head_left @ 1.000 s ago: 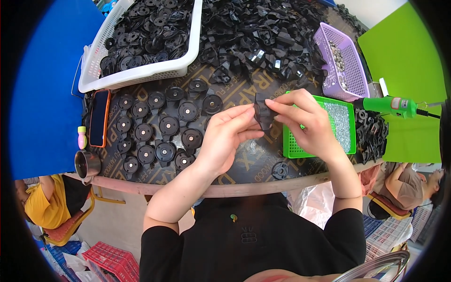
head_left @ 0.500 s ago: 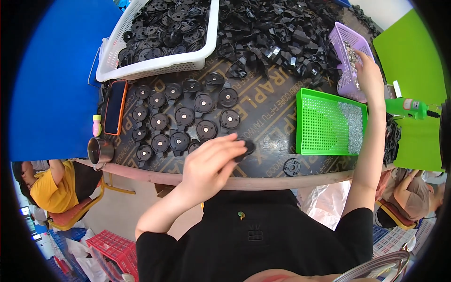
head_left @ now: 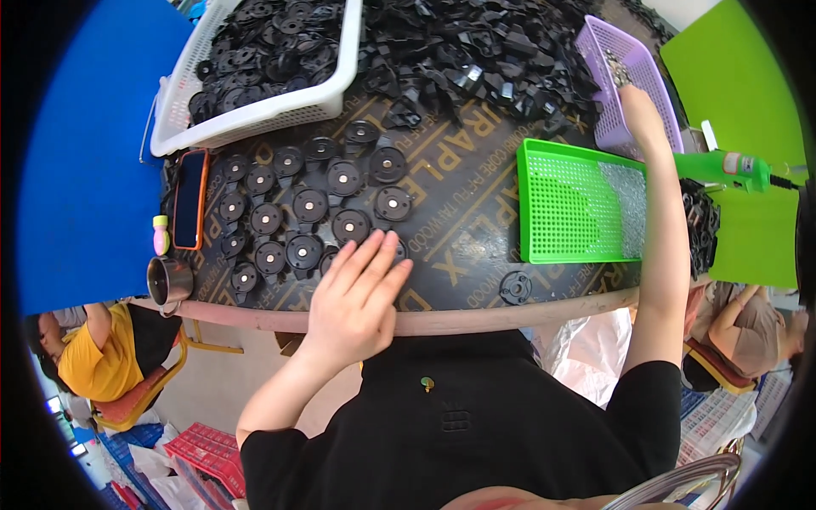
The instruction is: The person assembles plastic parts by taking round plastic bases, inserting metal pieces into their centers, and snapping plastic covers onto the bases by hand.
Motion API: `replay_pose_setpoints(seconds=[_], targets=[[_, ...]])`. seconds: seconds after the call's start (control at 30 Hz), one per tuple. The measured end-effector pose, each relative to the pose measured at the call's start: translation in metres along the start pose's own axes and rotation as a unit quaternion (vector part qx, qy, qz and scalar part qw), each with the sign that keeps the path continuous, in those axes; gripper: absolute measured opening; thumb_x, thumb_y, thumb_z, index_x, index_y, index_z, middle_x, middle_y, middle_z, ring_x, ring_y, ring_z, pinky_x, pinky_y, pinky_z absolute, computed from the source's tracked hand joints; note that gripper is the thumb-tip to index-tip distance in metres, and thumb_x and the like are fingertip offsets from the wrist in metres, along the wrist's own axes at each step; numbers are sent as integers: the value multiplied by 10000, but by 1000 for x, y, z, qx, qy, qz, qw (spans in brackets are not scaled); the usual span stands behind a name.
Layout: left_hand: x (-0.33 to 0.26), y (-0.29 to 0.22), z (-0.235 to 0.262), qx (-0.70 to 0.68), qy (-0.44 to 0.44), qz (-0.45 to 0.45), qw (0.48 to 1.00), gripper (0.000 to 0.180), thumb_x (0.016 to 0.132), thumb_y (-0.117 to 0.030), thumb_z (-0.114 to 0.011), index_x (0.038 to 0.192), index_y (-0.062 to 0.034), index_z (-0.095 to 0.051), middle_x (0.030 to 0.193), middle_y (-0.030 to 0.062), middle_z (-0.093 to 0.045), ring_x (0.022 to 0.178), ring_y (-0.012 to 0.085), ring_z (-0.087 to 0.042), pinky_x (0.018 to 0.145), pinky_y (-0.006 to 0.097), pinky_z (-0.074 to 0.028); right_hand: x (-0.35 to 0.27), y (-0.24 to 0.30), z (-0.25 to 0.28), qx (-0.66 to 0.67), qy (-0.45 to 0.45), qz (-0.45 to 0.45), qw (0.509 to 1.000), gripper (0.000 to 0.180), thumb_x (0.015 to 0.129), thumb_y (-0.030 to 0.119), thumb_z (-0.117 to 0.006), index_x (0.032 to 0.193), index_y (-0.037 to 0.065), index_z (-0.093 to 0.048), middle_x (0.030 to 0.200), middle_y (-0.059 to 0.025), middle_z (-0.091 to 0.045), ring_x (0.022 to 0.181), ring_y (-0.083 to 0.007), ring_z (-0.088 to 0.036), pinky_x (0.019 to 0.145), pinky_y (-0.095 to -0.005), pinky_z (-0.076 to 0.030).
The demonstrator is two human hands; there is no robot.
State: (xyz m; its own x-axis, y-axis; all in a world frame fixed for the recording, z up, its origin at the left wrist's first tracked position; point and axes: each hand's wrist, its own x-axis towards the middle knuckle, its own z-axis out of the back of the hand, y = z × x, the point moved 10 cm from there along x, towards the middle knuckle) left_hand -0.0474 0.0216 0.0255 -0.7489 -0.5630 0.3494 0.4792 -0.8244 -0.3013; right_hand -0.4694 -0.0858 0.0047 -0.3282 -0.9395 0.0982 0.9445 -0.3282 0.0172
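Several round black plastic discs (head_left: pixel 343 178), each with a pale metal centre, lie in rows on the table, many seated on black brackets. My left hand (head_left: pixel 353 297) reaches over the near right end of these rows. Its fingers are stretched out flat, and the tips cover most of one disc (head_left: pixel 399 246). My right hand (head_left: pixel 642 119) dips into a purple basket (head_left: pixel 659 85) of small metal pieces (head_left: pixel 618 68); its fingers are hidden inside. One loose black disc (head_left: pixel 515 288) lies apart near the table's front edge.
A white basket (head_left: pixel 255 127) of black discs stands at the back left, beside a large heap of black brackets (head_left: pixel 484 51). Right of centre is a green tray (head_left: pixel 524 208) with small silvery parts, near a green power screwdriver (head_left: pixel 722 167). A phone (head_left: pixel 190 200) and a metal cup (head_left: pixel 170 280) lie left.
My left hand has moved slightly left and set the disc it carried down at the end of the rows. The right hand has sunk deeper into the purple basket. The view has shifted slightly.
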Motion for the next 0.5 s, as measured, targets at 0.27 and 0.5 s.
replay_pose_setpoints(seconds=[0.27,0.5], targets=[[45,-73,-63,-154,18,-56,986,389,696,-230,-675,1017,-25,-593,895,75,-538,841,214,-535,703,324,-463,-6,11,28,56,-117,7,992,141,713,68,-525,732,30,-659,748,-206,-628,731,-362,-619,696,-421,-484],[57,-72,-81,-162,79,48,982,377,653,-194,-746,940,-29,-564,917,75,-485,860,259,-482,718,345,-443,-13,3,27,54,-108,-48,992,291,696,7,-521,927,72,-685,842,-176,-655,825,-333,-631,782,-393,-486]])
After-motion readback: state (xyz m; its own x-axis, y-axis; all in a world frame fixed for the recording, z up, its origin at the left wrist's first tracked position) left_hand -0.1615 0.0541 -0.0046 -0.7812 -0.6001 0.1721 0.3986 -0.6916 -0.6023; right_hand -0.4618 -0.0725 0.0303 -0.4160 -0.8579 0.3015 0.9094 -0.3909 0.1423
